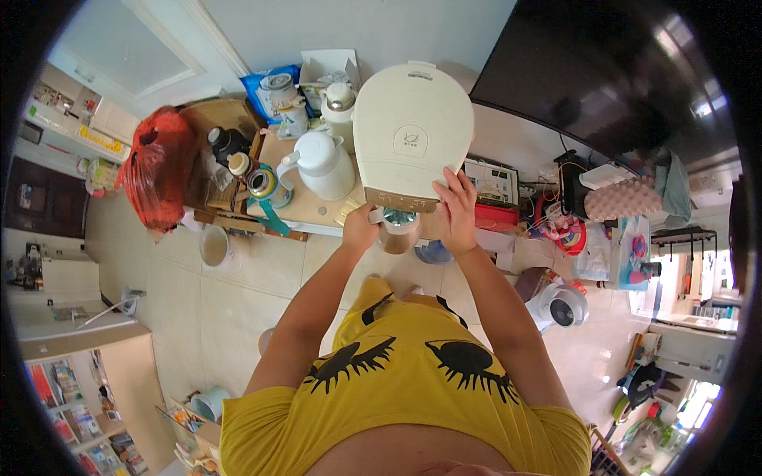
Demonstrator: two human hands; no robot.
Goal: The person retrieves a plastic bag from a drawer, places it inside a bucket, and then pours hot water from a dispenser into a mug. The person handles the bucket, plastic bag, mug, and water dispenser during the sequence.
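Note:
A cream electric hot-water dispenser (pixel 414 113) with a brown control panel (pixel 400 200) on its front edge stands before me on a low cabinet (pixel 311 221). My left hand (pixel 360 228) grips the handle of a cup (pixel 400 235) and holds it upright below the front of the panel. The cup's inside looks shiny; how much is in it I cannot tell. My right hand (pixel 457 211) rests at the panel's right end, fingers on the front corner and thumb below. It holds nothing. The dispenser's spout is hidden under its front.
Left of the dispenser stand a white thermal jug (pixel 326 166), a vacuum flask (pixel 339 116) and a bottle with a teal strap (pixel 263 184). A red plastic bag (pixel 158 169) sits farther left, above a bin (pixel 214 245). A large television (pixel 595 77) hangs at right; a white fan (pixel 556 303) stands below.

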